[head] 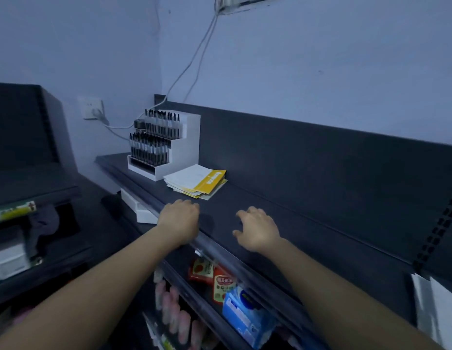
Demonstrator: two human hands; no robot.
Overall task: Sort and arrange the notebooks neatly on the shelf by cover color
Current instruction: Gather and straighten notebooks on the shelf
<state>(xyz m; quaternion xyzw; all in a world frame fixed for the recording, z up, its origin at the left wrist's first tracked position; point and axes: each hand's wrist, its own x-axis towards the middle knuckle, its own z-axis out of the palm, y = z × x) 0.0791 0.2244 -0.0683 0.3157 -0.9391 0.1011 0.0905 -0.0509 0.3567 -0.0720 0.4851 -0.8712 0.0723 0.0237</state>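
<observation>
Notebooks [195, 184] lie in a loose, fanned stack on the top shelf [308, 223], towards its left end and close to the dark back panel. The top cover is white with a yellow band along its right edge; further yellow and white edges show beneath it. A white tiered pen stand [169, 147], filled with dark-capped pens, stands just to the left of the stack, on its far side, with a narrow gap between them.

Left hand [178, 219] sits at the near edge of the shelf, just on the near side of the stack and apart from it. Its fingers are bent loosely downward and hold nothing; whether the fingertips touch the shelf surface cannot be told, as the view is dim.

Right hand [257, 229] is over the bare shelf surface to the right of the left hand, well clear of the stack. Its fingers are spread and loosely curled, with nothing in them.

On the lower shelf, below the hands, are red packets [214, 281] and a blue pack [245, 317]. A wall socket [90, 111] with a white cable is at far left.
</observation>
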